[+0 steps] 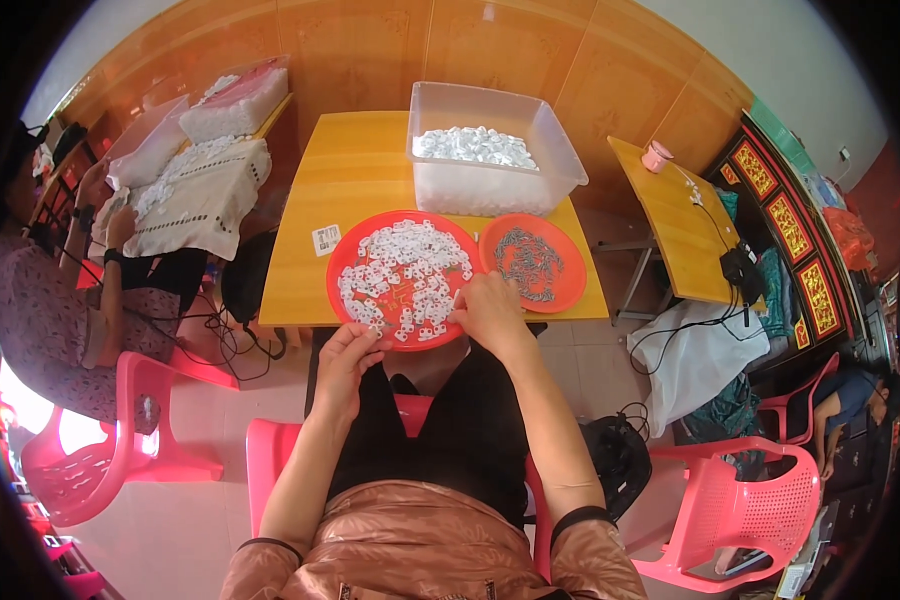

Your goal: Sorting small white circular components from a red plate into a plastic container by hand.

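A round red plate (336, 262) lies at the table's near edge, strewn with many small white plastic pieces (410, 246) that have holes in them. At its lower left rim, my left hand (347, 362) is closed in a pinch; whatever sits between the fingertips is too small to name. My right hand (491, 309) reaches over the plate's right rim, fingers bent together beside white pieces, its fingertips partly hidden. Just beyond that hand stands a smaller orange-red plate (571, 290) with a heap of small grey metal parts (526, 262).
Behind the plates, a clear plastic bin (490, 190) holds many white pieces. A printed label (326, 239) lies on the yellow table (355, 150). Another person (100, 270) works at the left table. Pink chairs (740, 510) stand on both sides; black cables (695, 355) hang at right.
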`<state>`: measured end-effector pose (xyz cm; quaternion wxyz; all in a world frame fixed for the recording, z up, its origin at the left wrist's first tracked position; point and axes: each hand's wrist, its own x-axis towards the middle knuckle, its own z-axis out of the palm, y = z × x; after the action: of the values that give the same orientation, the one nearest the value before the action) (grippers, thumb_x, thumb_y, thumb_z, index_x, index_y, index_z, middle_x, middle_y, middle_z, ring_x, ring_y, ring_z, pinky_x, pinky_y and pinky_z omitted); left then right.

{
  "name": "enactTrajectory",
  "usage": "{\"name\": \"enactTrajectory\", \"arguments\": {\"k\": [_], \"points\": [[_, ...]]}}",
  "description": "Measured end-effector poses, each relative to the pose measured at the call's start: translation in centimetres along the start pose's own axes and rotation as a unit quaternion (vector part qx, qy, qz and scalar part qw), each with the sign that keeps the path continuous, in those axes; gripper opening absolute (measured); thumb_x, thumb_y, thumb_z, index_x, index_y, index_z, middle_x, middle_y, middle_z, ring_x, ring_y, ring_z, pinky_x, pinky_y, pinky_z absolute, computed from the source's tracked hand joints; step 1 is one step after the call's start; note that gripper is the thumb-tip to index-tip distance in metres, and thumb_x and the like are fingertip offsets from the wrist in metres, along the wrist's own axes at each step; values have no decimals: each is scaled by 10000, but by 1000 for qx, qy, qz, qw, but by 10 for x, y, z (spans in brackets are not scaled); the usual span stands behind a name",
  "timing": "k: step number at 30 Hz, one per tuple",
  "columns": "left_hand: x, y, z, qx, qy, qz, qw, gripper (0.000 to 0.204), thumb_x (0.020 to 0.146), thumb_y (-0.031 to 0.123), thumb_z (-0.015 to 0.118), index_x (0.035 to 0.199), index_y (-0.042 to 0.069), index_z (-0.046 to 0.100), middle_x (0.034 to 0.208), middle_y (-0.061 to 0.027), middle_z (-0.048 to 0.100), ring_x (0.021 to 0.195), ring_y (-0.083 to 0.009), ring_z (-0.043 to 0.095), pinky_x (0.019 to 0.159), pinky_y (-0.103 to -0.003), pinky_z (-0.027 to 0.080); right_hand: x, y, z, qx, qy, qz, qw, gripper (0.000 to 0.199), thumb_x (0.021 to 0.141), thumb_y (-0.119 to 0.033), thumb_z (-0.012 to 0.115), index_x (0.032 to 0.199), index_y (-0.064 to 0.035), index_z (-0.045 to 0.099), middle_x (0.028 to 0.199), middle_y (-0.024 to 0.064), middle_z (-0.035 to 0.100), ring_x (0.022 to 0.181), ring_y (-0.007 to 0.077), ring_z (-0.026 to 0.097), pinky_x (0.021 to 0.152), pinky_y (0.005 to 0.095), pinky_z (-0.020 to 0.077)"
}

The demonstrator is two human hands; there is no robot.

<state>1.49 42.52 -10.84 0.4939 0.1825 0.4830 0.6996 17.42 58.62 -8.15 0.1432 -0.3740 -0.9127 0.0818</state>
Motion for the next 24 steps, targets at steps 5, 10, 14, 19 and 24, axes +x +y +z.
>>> {"name": "enactTrajectory", "arguments": {"k": [5, 10, 14, 19, 24], "points": [[0, -1, 1, 0, -4, -3, 1000, 37, 888, 113, 575, 878, 78, 571, 936, -56, 655, 830, -117, 623, 742, -231, 456, 5, -4, 26, -11, 29, 11, 999, 103, 722, -164, 692, 691, -70, 664, 652, 114, 637, 712, 301, 619, 719, 438, 399], [0, 0, 1, -3, -7, -1, 1000, 42, 886, 124, 581, 890, 83, 575, 924, -46, 658, 823, -117, 629, 742, -235, 463, 6, 2, 34, 114, 105, 10, 988, 110, 746, -168, 664, 716, -61, 660, 641, 118, 640, 639, 309, 621, 688, 424, 403], [0, 0, 0, -12, -3, -5, 1000, 45, 891, 118, 574, 876, 76, 571, 949, -62, 662, 825, -111, 623, 744, -232, 459, 4, 2, 11, 143, 106, 23, 984, 128, 722, -200, 704, 711, -79, 665, 649, 104, 645, 656, 306, 622, 687, 417, 400], [0, -2, 0, -9, -7, -3, 1000, 42, 893, 114, 570, 878, 75, 571, 959, -68, 663, 825, -113, 623, 740, -231, 461, -2, -16, 5, -6, -10, 43, 999, 130, 701, -205, 728, 676, -82, 695, 655, 115, 643, 697, 288, 624, 688, 421, 390], [0, -2, 1, -8, -9, 0, 1000, 40, 893, 112, 569, 876, 76, 569, 958, -68, 662, 825, -117, 624, 734, -228, 461, -1, -19, 18, 22, -41, 30, 998, 99, 697, -186, 716, 703, -89, 702, 658, 100, 647, 736, 288, 625, 752, 452, 360]]}}
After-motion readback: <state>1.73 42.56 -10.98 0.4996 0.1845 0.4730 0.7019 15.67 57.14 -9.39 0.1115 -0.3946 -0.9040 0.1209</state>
